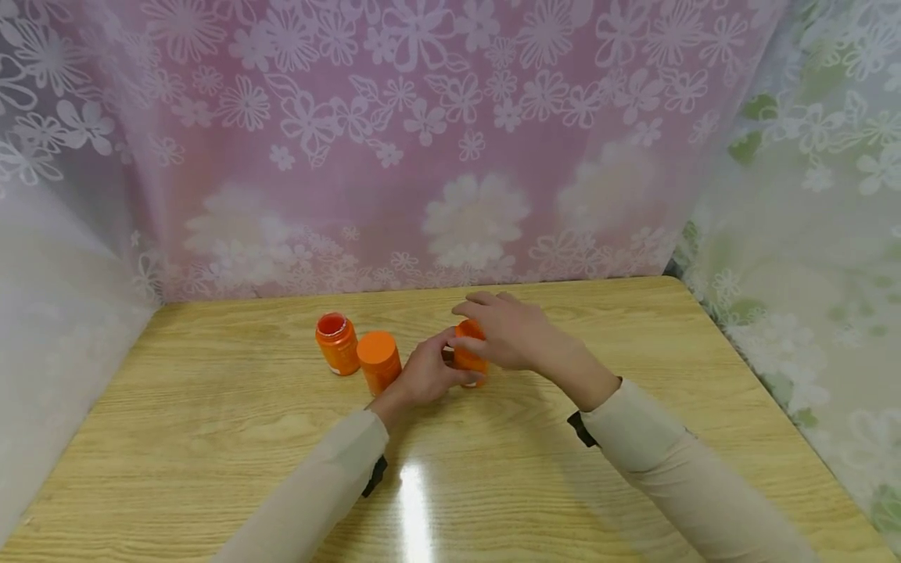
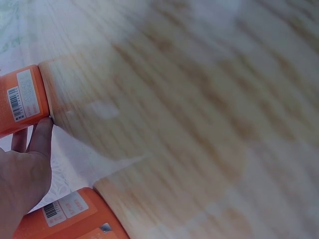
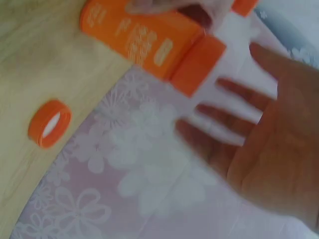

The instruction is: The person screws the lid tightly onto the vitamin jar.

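My left hand (image 1: 429, 372) grips an upright orange bottle (image 1: 470, 357) at its side, its fingers by the base in the left wrist view. An orange screw cap (image 3: 198, 65) sits on top of that bottle. Beside and above it is my right hand (image 1: 508, 331), fingers spread and holding nothing; the right wrist view has it apart from the cap, slightly blurred. A second capped orange bottle (image 1: 379, 361) stands just left of my left hand. Farther left, an uncapped orange bottle (image 1: 337, 344) shows its open mouth.
A loose orange cap (image 3: 49, 123) lies on the wooden table (image 1: 211, 438), visible only in the right wrist view. A pink flowered sheet (image 1: 394, 156) hangs along the table's back edge, and pale sheets (image 1: 809, 258) flank both sides.
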Available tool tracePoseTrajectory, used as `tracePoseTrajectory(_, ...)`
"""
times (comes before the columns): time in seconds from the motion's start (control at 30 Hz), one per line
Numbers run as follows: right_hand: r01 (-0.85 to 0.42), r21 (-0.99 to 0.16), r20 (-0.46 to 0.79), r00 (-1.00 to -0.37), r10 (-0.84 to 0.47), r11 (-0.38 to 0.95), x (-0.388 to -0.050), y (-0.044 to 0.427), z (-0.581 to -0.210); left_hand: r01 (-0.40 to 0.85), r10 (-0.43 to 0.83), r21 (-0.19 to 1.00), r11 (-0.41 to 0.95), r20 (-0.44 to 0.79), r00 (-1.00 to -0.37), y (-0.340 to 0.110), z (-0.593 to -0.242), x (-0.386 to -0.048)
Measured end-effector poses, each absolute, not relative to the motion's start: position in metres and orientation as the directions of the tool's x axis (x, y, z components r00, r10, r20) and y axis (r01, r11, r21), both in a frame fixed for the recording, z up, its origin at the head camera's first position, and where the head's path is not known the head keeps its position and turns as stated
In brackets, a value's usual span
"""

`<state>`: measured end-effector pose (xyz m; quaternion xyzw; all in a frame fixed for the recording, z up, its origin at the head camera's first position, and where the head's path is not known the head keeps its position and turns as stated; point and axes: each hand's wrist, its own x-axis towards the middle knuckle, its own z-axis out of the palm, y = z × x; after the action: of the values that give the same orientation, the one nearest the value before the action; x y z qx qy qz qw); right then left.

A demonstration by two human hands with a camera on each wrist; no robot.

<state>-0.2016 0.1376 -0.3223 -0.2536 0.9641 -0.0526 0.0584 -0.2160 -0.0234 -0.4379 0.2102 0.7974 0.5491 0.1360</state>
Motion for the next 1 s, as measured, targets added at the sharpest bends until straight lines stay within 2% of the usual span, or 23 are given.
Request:
tracePoseTrajectory(0.1,-0.615,-0.195,-0.072,-0.768,-0.637,0.764,-0.206,0.145,-0.318,0.187,0.485,0.930,0.316,0.011,-0.875,-0.024,-0.438,-0.217)
tracePoseTrajectory(0.2,-0.688,-0.240,-0.068,-0.692,-0.719,0.685,-0.210,0.149,-0.315,0.191,0.488,0.924,0.331,0.006,-0.873,-0.024,-0.439,-0.217)
tracePoseTrajectory(0.43,-0.728,-0.335,-0.121,-0.597,-0.793,0.599,-0.218,0.148,-0.316,0.202,0.491,0.921,0.332,0.014,-0.871,-0.025,-0.441,-0.218)
tracePoseTrajectory(0.63,-0.681,-0.354,-0.128,-0.644,-0.755,0.641,-0.220,0.148,-0.319,0.202,0.492,0.929,0.311,0.024,-0.870,-0.024,-0.440,-0.218)
tracePoseTrajectory(1.0,-0.583,-0.197,-0.110,-0.786,-0.608,0.788,-0.205,0.131,-0.320,0.183,0.482,0.939,0.291,0.021,-0.876,-0.024,-0.441,-0.218)
